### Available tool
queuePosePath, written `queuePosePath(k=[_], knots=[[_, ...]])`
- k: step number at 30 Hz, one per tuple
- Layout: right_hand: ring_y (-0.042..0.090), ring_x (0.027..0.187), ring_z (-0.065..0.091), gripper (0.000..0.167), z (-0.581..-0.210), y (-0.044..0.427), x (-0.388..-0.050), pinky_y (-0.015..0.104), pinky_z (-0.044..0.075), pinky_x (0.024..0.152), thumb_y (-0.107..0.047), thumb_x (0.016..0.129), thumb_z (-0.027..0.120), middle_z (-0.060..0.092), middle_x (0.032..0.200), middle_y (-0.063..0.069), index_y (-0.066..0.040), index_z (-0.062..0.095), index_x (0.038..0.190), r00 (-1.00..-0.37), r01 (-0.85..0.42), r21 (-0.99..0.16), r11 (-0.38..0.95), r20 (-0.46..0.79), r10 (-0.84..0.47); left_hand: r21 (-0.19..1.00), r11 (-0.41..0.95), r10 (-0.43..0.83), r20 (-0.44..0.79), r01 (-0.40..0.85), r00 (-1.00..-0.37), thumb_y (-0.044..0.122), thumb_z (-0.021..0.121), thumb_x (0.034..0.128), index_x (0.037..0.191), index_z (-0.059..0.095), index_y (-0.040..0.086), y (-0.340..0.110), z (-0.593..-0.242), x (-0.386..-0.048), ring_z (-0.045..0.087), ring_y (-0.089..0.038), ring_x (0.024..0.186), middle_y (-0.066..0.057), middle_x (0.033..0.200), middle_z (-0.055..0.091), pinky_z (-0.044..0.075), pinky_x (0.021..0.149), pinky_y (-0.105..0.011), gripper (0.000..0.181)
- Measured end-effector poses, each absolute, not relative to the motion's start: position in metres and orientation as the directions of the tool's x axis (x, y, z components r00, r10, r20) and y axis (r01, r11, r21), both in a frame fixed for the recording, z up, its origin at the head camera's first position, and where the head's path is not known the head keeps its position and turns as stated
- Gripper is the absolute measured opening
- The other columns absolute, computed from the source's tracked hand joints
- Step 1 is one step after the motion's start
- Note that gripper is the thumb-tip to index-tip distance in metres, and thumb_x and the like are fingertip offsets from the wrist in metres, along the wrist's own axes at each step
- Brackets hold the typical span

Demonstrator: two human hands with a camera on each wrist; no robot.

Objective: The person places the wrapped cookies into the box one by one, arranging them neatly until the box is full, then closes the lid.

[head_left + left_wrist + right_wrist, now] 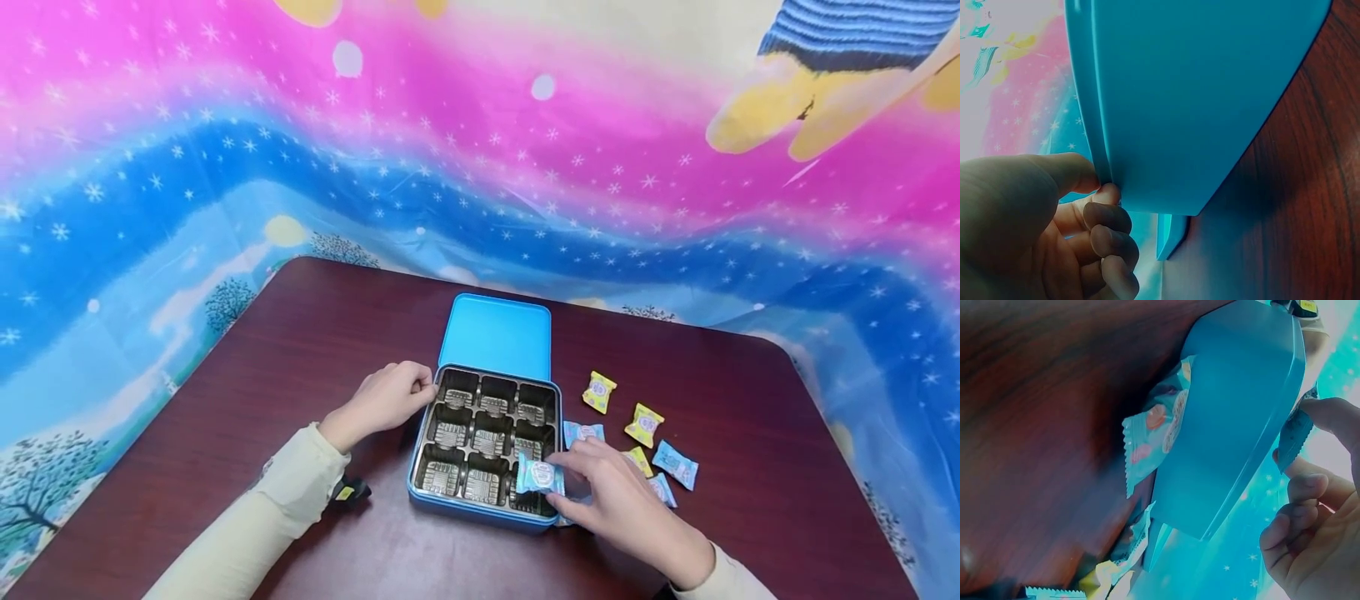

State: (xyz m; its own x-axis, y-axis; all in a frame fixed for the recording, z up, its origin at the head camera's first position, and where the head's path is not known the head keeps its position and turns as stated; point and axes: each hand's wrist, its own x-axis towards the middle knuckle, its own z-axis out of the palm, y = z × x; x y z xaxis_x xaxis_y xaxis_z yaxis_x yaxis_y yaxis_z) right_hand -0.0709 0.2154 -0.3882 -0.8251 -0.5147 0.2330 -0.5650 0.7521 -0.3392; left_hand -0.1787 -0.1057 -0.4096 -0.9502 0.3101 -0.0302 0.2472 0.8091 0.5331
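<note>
A blue box stands open on the table, its lid laid back behind it. Inside is a dark tray divided into several square compartments. My left hand is at the box's far left corner; in the left wrist view its thumb and index finger pinch the rim and the other fingers are curled. My right hand pinches a light-blue wrapped candy between thumb and fingers above the near right compartment. The right wrist view shows this candy over the box's edge.
Right of the box lie several wrapped candies, among them a yellow one, another yellow one and a blue one. One blue candy leans by the box's side wall. A black object shows beside my left sleeve. A printed cloth hangs behind the table.
</note>
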Motion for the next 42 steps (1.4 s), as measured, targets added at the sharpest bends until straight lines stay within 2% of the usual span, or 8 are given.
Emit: queuePosePath(k=[22,31,35,42], knots=[[0.000,0.069,0.035,0.024,-0.386,0.206,-0.069,0.017,0.029,0.056,-0.035,0.081,0.083,0.045,0.069,-0.013,-0.018,0.076,0.097,-0.836,-0.543,-0.287,0.789,0.104,-0.538,0.530,0.815,0.292,-0.032,0.232,-0.956,0.030,0.062,0.0946,0.061,0.046,0.021,-0.106,-0.411,-0.181,0.045,-0.012,0.056,0.008,0.054,0.041,0.036,0.055,-0.031,0.039],[0.002,0.077,0.052,0.024,-0.377,0.203,-0.075,0.023,0.042,0.063,-0.032,0.080,0.082,0.069,0.089,-0.011,-0.016,0.077,0.098,-0.823,-0.552,-0.266,0.790,0.017,-0.568,0.528,0.815,0.296,-0.027,0.238,-0.955,0.029,0.061,0.0941,0.062,0.047,0.022,-0.104,-0.412,-0.181,0.043,-0.011,0.056,0.009,0.053,0.038,0.036,0.055,-0.031,0.036],[0.003,0.073,0.052,0.021,-0.374,0.199,-0.076,0.021,0.040,0.059,-0.029,0.079,0.082,0.071,0.087,-0.010,-0.017,0.078,0.095,-0.831,-0.535,-0.261,0.804,-0.009,-0.556,0.526,0.818,0.294,-0.031,0.234,-0.955,0.029,0.061,0.0943,0.063,0.049,0.022,-0.104,-0.411,-0.181,0.044,-0.011,0.056,0.009,0.053,0.039,0.036,0.056,-0.031,0.035],[0.003,0.068,0.048,0.019,-0.370,0.194,-0.078,0.020,0.034,0.055,-0.031,0.077,0.085,0.066,0.077,-0.011,-0.019,0.079,0.089,-0.833,-0.532,-0.210,0.821,-0.044,-0.551,0.526,0.821,0.284,-0.038,0.223,-0.958,0.029,0.060,0.0946,0.063,0.050,0.021,-0.105,-0.411,-0.179,0.044,-0.011,0.056,0.009,0.053,0.039,0.035,0.055,-0.031,0.034]])
